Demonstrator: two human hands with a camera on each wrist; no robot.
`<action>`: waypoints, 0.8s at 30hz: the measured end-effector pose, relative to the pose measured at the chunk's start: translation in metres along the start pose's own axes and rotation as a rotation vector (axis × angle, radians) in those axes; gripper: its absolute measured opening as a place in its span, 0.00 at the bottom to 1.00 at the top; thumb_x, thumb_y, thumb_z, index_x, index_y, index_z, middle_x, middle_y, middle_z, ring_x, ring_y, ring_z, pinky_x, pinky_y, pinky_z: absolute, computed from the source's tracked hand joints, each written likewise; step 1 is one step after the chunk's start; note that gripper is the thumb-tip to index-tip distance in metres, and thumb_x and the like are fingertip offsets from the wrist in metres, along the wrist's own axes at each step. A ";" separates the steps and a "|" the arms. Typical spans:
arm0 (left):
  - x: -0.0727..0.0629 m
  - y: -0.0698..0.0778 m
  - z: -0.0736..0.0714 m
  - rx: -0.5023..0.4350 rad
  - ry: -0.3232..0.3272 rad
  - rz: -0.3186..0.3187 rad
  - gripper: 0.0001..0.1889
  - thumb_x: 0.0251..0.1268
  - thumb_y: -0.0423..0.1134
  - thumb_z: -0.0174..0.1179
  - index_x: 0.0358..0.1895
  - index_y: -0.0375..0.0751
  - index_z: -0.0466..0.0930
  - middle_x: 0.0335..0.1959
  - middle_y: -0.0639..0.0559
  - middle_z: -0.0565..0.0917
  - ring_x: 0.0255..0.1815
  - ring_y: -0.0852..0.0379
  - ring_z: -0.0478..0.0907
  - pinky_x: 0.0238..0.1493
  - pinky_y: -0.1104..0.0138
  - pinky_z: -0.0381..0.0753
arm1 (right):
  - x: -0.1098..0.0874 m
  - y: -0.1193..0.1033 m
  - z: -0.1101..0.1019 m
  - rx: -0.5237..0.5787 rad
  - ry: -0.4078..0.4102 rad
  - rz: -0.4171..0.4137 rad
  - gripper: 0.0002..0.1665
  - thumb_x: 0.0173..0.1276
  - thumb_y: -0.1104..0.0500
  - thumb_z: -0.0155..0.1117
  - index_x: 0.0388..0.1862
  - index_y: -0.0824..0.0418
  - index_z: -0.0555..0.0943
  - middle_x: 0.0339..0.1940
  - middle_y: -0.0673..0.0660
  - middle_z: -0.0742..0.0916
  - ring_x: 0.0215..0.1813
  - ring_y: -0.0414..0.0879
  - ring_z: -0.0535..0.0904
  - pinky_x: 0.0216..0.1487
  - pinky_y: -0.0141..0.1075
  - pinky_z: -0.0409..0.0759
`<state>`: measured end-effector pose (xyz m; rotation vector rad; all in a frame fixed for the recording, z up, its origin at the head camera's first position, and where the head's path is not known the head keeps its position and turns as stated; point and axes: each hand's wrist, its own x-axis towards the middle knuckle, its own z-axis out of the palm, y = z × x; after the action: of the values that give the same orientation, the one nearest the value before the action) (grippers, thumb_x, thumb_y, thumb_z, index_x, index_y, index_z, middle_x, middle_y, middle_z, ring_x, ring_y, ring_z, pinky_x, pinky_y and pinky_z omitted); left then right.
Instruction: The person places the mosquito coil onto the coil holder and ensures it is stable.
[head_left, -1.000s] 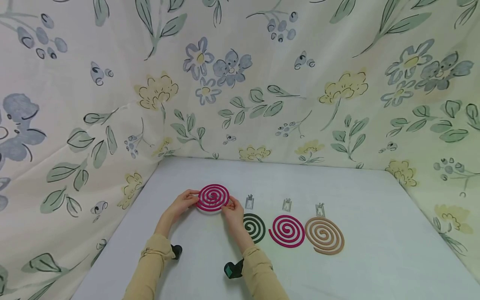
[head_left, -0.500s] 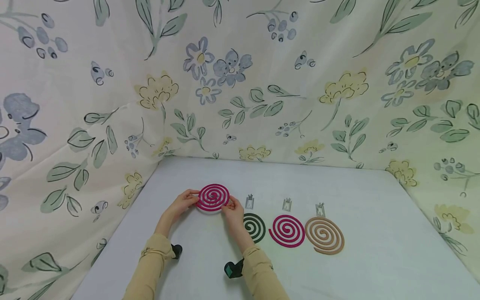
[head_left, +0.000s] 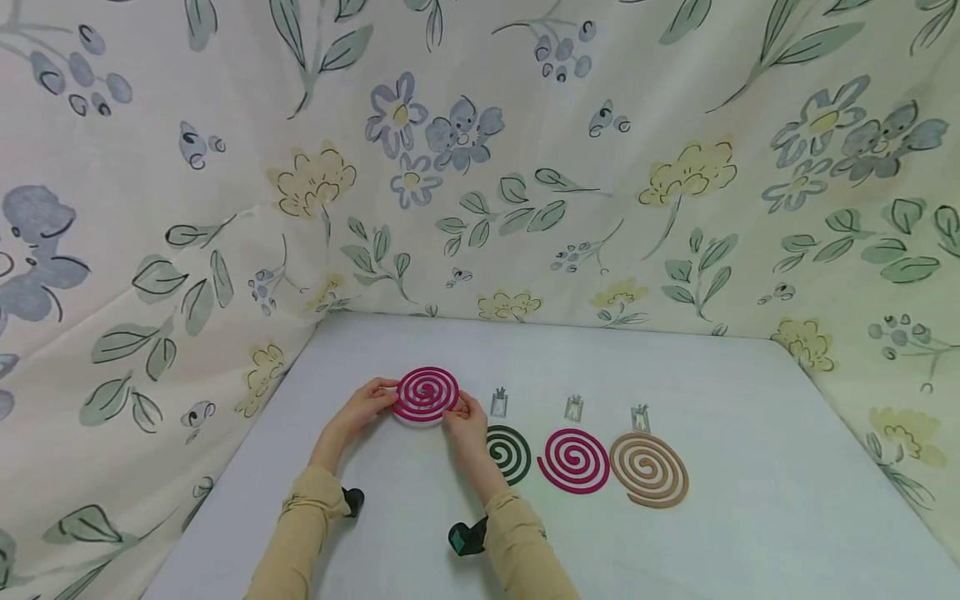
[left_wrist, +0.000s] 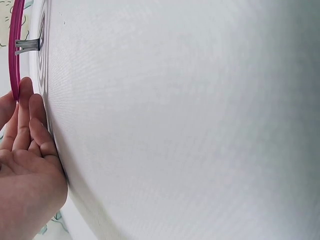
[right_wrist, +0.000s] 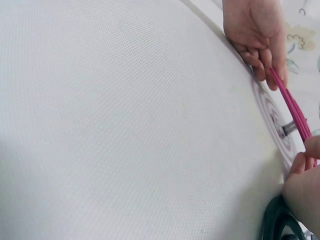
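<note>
From the magenta coil (head_left: 427,391) in hand, the dark green coil (head_left: 501,455) lies at four o'clock, partly hidden by the right forearm (head_left: 489,477); the second magenta coil (head_left: 573,459) and tan coil (head_left: 646,467) sit between three and four, three metal stands (head_left: 499,403) at three. Another stand (left_wrist: 28,46) shows beneath. The left hand (head_left: 366,404) pinches its rim at nine, the right hand (head_left: 468,427) at four. The white table (head_left: 780,483) meets floral cloth (head_left: 517,250) at twelve and stretches past the tan coil toward three.

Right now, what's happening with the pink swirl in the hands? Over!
Left hand, right hand: pinching opposite edges of pink spiral. Raised above table, metal stand beneath. Blocking the view: right forearm, partly across dark spiral.
</note>
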<state>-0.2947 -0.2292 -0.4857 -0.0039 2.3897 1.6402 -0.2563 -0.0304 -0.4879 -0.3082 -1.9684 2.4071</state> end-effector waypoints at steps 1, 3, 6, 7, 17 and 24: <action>0.000 0.000 0.000 -0.002 0.001 0.000 0.21 0.72 0.38 0.49 0.64 0.33 0.65 0.42 0.49 0.80 0.42 0.59 0.70 0.44 0.66 0.65 | -0.004 -0.005 0.000 -0.002 -0.001 0.000 0.30 0.56 0.77 0.57 0.60 0.79 0.67 0.34 0.60 0.75 0.33 0.40 0.68 0.33 0.24 0.69; 0.000 0.001 0.000 0.001 -0.001 0.001 0.21 0.72 0.38 0.49 0.64 0.33 0.64 0.42 0.49 0.80 0.42 0.59 0.70 0.44 0.66 0.65 | -0.011 -0.013 0.000 -0.006 -0.001 0.003 0.29 0.57 0.77 0.56 0.61 0.79 0.67 0.34 0.61 0.75 0.33 0.40 0.68 0.33 0.23 0.69; -0.001 0.001 0.000 -0.001 -0.002 0.000 0.21 0.72 0.38 0.49 0.64 0.33 0.64 0.42 0.49 0.80 0.42 0.59 0.70 0.43 0.66 0.65 | -0.015 -0.017 0.000 -0.006 -0.001 -0.001 0.29 0.58 0.77 0.56 0.61 0.79 0.67 0.35 0.62 0.75 0.33 0.40 0.68 0.33 0.23 0.69; -0.001 0.001 0.000 -0.001 -0.003 0.000 0.21 0.72 0.38 0.49 0.64 0.33 0.64 0.41 0.50 0.80 0.41 0.60 0.70 0.43 0.66 0.65 | -0.015 -0.018 0.000 -0.007 -0.001 -0.001 0.29 0.58 0.77 0.56 0.61 0.79 0.67 0.35 0.62 0.75 0.33 0.39 0.68 0.33 0.23 0.69; 0.000 0.000 0.000 -0.003 -0.006 0.003 0.21 0.71 0.38 0.50 0.63 0.32 0.65 0.40 0.52 0.80 0.41 0.61 0.70 0.43 0.67 0.65 | -0.017 -0.020 0.001 -0.011 0.006 0.002 0.29 0.58 0.77 0.56 0.60 0.80 0.67 0.34 0.62 0.75 0.32 0.40 0.68 0.32 0.23 0.68; 0.001 0.000 0.000 0.004 -0.003 0.002 0.21 0.71 0.38 0.50 0.63 0.33 0.65 0.42 0.50 0.80 0.41 0.61 0.70 0.43 0.67 0.65 | -0.017 -0.020 0.001 -0.015 -0.002 -0.004 0.29 0.58 0.77 0.56 0.61 0.80 0.66 0.34 0.61 0.75 0.33 0.40 0.68 0.32 0.23 0.68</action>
<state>-0.2955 -0.2293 -0.4859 0.0014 2.3915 1.6356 -0.2417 -0.0295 -0.4660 -0.3022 -1.9866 2.3926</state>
